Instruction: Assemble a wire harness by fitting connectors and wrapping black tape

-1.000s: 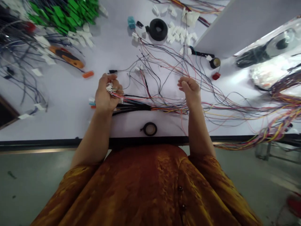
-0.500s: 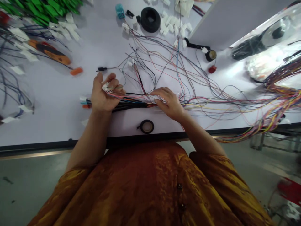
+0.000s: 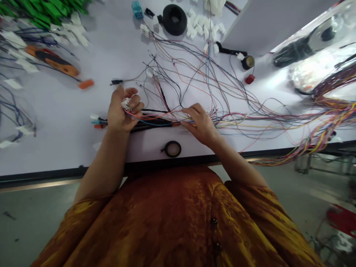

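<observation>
Wiring harness, multicoloured leads, part black-sheathed: your left hand closed on its white connector, right hand curved over the leads.

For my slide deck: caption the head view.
Left hand grips a white connector, right hand holds coloured wires on the bench.

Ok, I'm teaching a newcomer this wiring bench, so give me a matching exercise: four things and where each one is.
Things:
1. Left hand
2. Right hand
3. Small black tape roll
4. Turquoise plastic connector

Places:
A. Left of the large black ring
B. Near the front edge of the white bench
C. Around a small white connector
D. On the coloured wires

Pairs: 1-C, 2-D, 3-B, 4-A
</observation>
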{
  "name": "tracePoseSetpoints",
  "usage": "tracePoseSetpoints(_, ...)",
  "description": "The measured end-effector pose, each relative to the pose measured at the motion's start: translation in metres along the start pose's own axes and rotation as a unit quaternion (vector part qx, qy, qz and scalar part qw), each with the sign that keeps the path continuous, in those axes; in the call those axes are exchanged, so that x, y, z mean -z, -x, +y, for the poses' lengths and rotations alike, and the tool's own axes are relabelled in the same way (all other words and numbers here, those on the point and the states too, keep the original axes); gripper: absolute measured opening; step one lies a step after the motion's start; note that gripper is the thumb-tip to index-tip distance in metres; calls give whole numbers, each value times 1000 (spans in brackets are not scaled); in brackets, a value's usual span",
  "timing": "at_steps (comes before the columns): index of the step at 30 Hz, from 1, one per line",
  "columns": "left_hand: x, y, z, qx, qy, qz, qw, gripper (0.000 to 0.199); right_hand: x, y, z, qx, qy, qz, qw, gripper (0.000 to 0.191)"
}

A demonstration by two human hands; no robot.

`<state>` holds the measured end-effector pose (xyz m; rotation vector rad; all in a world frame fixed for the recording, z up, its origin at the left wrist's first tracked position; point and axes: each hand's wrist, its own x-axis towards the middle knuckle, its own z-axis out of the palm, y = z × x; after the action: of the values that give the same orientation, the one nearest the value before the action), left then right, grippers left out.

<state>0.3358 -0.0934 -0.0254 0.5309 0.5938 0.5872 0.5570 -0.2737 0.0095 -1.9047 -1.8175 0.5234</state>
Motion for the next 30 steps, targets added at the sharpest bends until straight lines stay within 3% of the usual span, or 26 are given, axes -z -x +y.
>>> tracePoseSetpoints(2, -2, 1, 1, 3, 22, 3, 1000, 39, -3, -9, -5, 15, -3, -2, 1000, 44)
tracePoseSetpoints(5, -7, 3, 1, -11, 61, 17, 998, 41, -5, -15, -10, 25, -78, -35, 996, 37)
tracePoseSetpoints(8, -12, 4, 1, -22, 106, 47, 993, 45, -5, -4, -8, -29, -123, -63, 990, 36)
tracePoseSetpoints(11, -13, 5, 1, -11, 152, 62, 986, 50, -7, 12, -2, -86, -66, -34, 994, 28)
tracePoseSetpoints(15, -10, 6, 3, 19, 136, 49, 989, 48, -8, 16, -1, -95, -19, -7, 995, 25)
tracePoseSetpoints(24, -7, 8, 1, 0, 54, -1, 999, 53, 16, -24, -12, -45, 115, -214, 969, 35)
tracePoseSetpoints(30, -2, 9, -1, -5, 28, -57, 998, 35, 10, -20, -16, -17, 221, -222, 949, 32)
